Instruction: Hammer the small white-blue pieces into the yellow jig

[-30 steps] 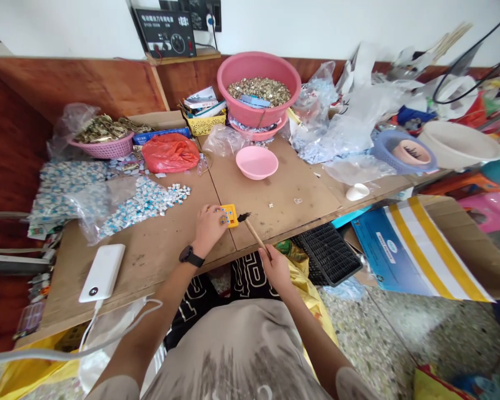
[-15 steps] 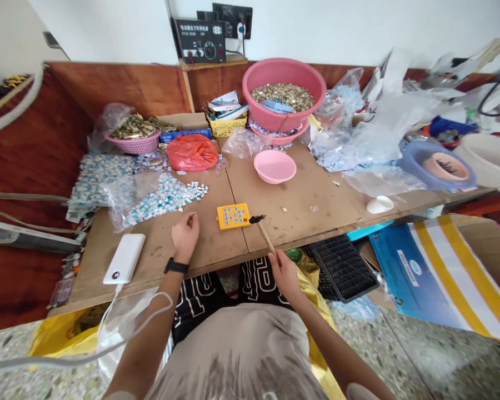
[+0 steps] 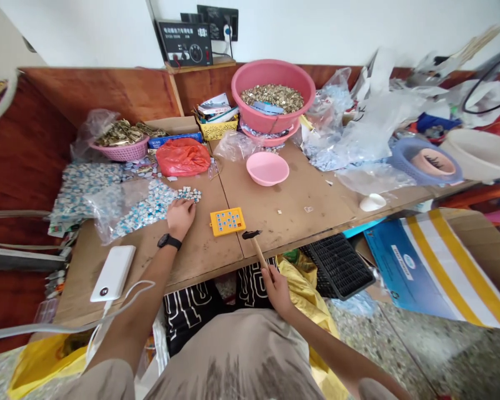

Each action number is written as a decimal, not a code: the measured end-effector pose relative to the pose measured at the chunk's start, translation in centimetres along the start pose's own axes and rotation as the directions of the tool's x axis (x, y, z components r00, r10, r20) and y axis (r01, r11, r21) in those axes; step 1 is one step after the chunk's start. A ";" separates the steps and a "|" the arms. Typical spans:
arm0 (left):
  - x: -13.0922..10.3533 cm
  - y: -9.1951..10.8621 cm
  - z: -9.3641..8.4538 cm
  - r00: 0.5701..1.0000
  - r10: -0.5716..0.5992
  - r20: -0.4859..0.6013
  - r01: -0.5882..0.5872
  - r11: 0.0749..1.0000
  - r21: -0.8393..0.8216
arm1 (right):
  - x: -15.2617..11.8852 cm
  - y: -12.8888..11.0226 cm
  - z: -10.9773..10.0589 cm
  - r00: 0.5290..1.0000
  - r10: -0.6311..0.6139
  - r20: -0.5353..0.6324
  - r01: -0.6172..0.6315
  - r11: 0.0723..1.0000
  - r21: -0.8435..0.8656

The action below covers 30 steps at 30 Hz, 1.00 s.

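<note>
My right hand (image 3: pixel 277 288) is wrapped round the wooden handle of a small hammer (image 3: pixel 258 250), whose dark head is just right of a yellow tray (image 3: pixel 227 221). Small blue-and-white pieces sit in the tray's slots. On the left, my left hand (image 3: pixel 180 218) rests at the near edge of a pile of blue-and-white pieces (image 3: pixel 152 206). Its fingertips are bent down at the pieces, and what they hold, if anything, is too small to make out.
A pink bowl (image 3: pixel 267 169) stands behind the tray. Further back are a red bag (image 3: pixel 183 157), a large pink basin (image 3: pixel 308 83) and a yellow basket (image 3: pixel 219 130). A white power bank (image 3: pixel 113 273) with a cable lies at the left.
My left hand has moved forward to the pile of pieces. The hammer has shifted slightly down, a little away from the tray. The whole view has shifted a little.
</note>
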<state>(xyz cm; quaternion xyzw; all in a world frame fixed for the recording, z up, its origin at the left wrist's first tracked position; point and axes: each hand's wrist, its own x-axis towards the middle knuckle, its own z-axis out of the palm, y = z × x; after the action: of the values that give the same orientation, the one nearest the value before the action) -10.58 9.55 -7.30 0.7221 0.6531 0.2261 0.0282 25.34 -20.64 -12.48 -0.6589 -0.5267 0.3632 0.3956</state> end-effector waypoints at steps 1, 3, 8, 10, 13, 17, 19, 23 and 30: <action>0.2 0.0 0.1 1.000 0.011 0.000 -0.011 0.999 -0.036 | 0.2 0.0 0.0 1.000 0.008 -0.009 -0.008 1.000 -0.002; 0.5 0.3 0.0 1.000 0.024 -0.009 -0.025 0.992 -0.126 | 0.4 0.2 0.1 0.999 0.024 -0.024 -0.024 1.000 -0.008; -1.2 4.0 -0.8 0.987 0.147 -0.065 -0.160 0.942 -0.295 | 0.7 0.8 0.4 0.998 0.039 -0.040 -0.039 0.999 -0.013; -2.6 6.6 -0.9 0.955 0.297 0.000 -0.278 0.896 -0.346 | 0.8 1.0 0.4 0.997 0.047 -0.053 -0.047 0.999 -0.002; -4.5 10.6 -0.4 0.854 0.492 0.168 -0.395 0.824 -0.406 | 0.8 1.3 0.5 0.995 0.065 -0.069 -0.063 0.998 0.029; -5.0 14.1 0.6 0.823 0.505 0.260 -0.416 0.848 -0.328 | 0.6 1.3 0.4 0.993 0.071 -0.092 -0.066 0.996 0.055; -4.5 14.8 0.9 0.828 0.492 0.268 -0.421 0.862 -0.281 | 0.5 1.1 0.3 0.993 0.066 -0.101 -0.060 0.996 0.067; -3.6 15.2 0.9 0.811 0.500 0.305 -0.429 0.862 -0.270 | 0.4 0.9 0.2 0.991 0.054 -0.119 -0.046 0.996 0.074; -4.5 15.4 0.5 0.795 0.498 0.347 -0.432 0.866 -0.253 | 0.7 0.5 -0.1 0.983 0.034 -0.178 -0.028 0.999 0.038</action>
<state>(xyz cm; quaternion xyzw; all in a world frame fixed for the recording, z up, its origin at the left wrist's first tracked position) 3.72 3.18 -3.87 0.8864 0.4148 0.1252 0.1628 25.74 -20.06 -12.94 -0.6898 -0.4722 0.3179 0.4474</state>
